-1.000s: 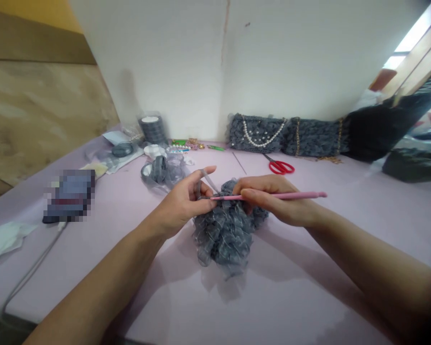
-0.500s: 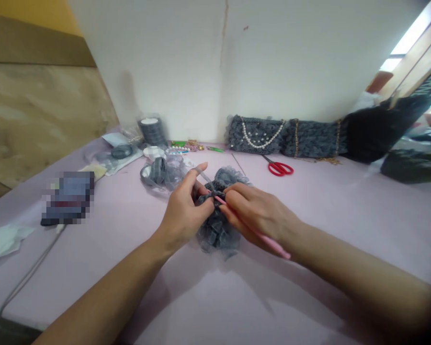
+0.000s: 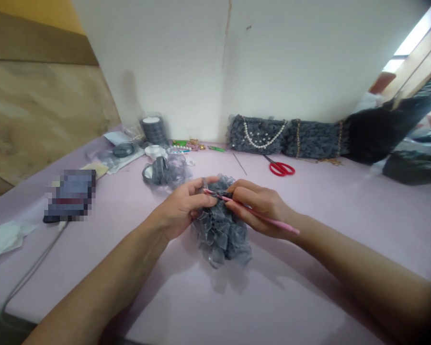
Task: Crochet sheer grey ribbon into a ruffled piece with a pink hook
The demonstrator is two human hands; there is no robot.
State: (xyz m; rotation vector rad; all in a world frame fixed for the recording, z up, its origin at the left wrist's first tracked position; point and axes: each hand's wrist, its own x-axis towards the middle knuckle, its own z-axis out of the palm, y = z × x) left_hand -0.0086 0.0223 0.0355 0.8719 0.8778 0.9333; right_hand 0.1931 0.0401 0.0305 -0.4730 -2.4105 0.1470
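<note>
A ruffled grey ribbon piece (image 3: 222, 232) hangs over the pale purple table (image 3: 309, 287) in the middle of the view. My left hand (image 3: 181, 208) pinches its upper edge, fingers closed on the ribbon. My right hand (image 3: 260, 206) is closed round a pink crochet hook (image 3: 273, 221), whose tip points left into the top of the ribbon piece, close to my left fingertips. A loose spool of grey ribbon (image 3: 161, 171) lies just behind my left hand.
Red scissors (image 3: 280, 167) lie behind my right hand. Two grey woven bags (image 3: 258, 134) with pearl and gold chains lean on the wall, a dark bag (image 3: 380, 127) beyond them. A ribbon roll (image 3: 153, 128), beads and packets sit at back left. A blurred-out device (image 3: 70, 195) with a cable lies left.
The hook swung from lying level to the right, down toward me, then partly back. My left forefinger, raised before, has come down onto the ribbon piece, which shifted a little under my hands.
</note>
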